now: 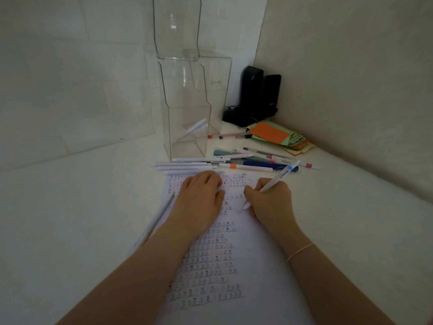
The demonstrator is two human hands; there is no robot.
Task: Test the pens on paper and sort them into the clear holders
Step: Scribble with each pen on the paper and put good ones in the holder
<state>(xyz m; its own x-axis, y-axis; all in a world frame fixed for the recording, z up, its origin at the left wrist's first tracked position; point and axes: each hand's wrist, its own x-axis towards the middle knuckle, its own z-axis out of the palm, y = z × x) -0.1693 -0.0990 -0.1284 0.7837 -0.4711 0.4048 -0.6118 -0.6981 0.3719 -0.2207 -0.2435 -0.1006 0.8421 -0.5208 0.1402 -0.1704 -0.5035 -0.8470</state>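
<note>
You're working on a white desk [70, 219] set into a corner. The sheet of paper [257, 266] is lying in front of you, already filled with rows of small test marks. Behind it, two tall clear holders [187, 127] are standing, one stacked above the other as far as I can tell; a couple of white pens [192, 131] are leaning inside the lower one. To their right, a black device [254, 97] is sitting in the corner, with a stack of coloured paper [278, 137], orange on top, just in front of it. A loose pile of untested pens [234, 161] is lying between the holders and the top edge of the sheet, white, blue and teal among them. Your left hand [200, 202] is resting flat on the sheet, fingers relaxed, gripping nothing. Your right hand [269, 202] is gripping a white pen with a blue band [278, 179], tip down on the paper. One more white pen [157, 221] is lying along the sheet's left edge, beside your left forearm.
</note>
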